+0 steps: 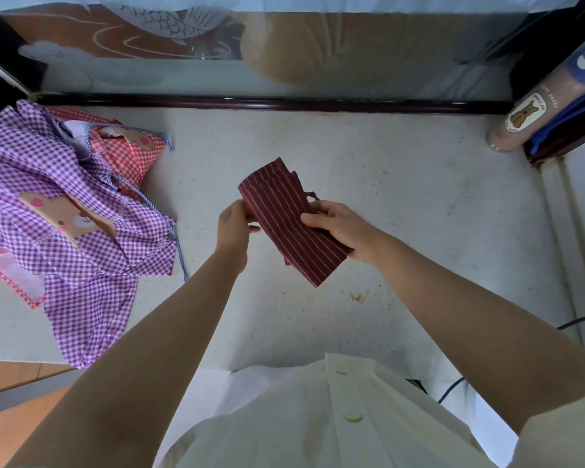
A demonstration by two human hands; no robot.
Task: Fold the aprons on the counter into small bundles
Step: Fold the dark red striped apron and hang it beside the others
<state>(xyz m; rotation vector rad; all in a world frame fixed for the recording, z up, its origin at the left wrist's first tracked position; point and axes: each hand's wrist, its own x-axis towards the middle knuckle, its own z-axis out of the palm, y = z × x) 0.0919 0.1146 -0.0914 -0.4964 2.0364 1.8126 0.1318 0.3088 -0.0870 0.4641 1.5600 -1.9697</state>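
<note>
A dark red apron with thin white stripes [277, 204] is folded into a narrow long strip and held above the pale counter [385, 197]. My left hand [232, 228] pinches its left edge near the far end. My right hand [338, 224] grips it across the middle from the right, fingers curled over the top. A thin strap sticks out by my right fingers. At the left lies a crumpled purple checked apron [81, 231] with a bear patch, on top of a red checked apron [132, 153].
A glass partition with a dark wooden rail [267, 103] closes the counter's far side. A tan cylinder with a bear label [520, 119] stands at the far right by blue items. A small orange stain [358, 295] marks the counter. A black cable [581, 320] runs at the right edge.
</note>
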